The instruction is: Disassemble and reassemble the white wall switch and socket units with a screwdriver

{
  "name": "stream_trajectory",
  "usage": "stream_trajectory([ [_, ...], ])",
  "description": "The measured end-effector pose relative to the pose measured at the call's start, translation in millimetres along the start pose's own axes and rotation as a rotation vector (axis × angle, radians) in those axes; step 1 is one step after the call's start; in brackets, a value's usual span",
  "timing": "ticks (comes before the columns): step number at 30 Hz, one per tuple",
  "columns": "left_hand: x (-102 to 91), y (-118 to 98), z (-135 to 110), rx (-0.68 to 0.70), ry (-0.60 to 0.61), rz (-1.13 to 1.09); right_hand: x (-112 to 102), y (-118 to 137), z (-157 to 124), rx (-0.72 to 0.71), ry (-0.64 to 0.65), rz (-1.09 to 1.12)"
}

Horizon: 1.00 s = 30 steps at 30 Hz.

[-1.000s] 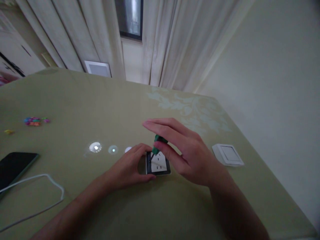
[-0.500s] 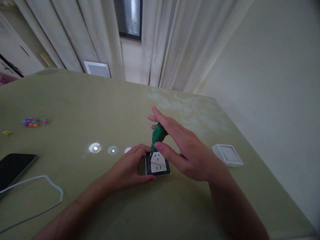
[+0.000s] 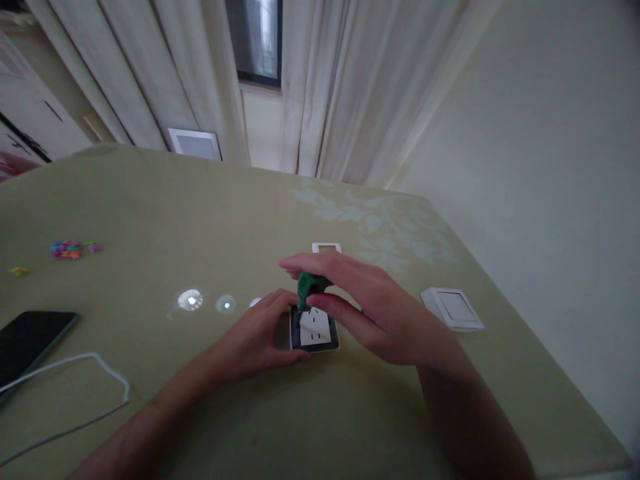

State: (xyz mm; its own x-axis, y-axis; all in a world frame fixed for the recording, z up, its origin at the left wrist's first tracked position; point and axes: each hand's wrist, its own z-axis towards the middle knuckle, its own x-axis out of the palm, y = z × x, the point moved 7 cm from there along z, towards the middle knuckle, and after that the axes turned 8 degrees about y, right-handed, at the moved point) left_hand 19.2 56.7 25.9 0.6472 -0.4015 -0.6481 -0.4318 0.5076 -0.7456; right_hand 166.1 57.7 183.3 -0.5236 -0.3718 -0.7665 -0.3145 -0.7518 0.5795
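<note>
A white wall socket [image 3: 316,329] with a dark frame lies face up on the table. My left hand [image 3: 263,331] grips its left side, fingers behind and thumb at the near edge. In my right hand [image 3: 367,300] is a green-handled screwdriver [image 3: 309,287], held between thumb and fingers. Its shaft points down at the dark left strip of the socket; the tip is too small to make out. Just behind the right hand, a white frame [image 3: 327,247] shows in part.
White switch plates [image 3: 454,309] lie near the table's right edge by the wall. A phone [image 3: 35,337] and a white cable [image 3: 100,360] lie at the left. Small coloured pieces [image 3: 70,249] and a yellow piece [image 3: 20,271] are farther back on the table [image 3: 200,213].
My right hand has turned and its fingers have come down over the screwdriver handle, uncovering the white frame behind. My left hand keeps its hold on the socket.
</note>
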Motion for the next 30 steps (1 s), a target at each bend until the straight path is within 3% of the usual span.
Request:
stream_trajectory([
  [5, 1.1, 6, 1, -0.024, 0.006, -0.014, -6, -12, 4, 0.02, -0.23, -0.024],
  [9, 2.3, 0, 1, 0.01, 0.09, -0.049, -17, -21, -5, 0.104, -0.334, 0.052],
  [14, 12.6, -8, 3, 0.037, 0.13, -0.01, -48, -64, -57, 0.229, -0.814, 0.401],
  [16, 21.8, -7, 5, 0.014, 0.116, 0.015, -34, -98, -79, 0.37, -0.868, 0.632],
  [21, 34.7, -15, 14, 0.065, 0.103, 0.062, 25, -156, -121, 0.539, -0.857, 0.827],
  [25, 20.4, -13, 50, 0.015, 0.159, 0.19, 46, -183, -135, 0.547, -0.907, 0.896],
  [30, -8.4, 20, 133, -0.137, 0.106, 0.406, 37, -191, -137, 0.466, -0.909, 0.985],
])
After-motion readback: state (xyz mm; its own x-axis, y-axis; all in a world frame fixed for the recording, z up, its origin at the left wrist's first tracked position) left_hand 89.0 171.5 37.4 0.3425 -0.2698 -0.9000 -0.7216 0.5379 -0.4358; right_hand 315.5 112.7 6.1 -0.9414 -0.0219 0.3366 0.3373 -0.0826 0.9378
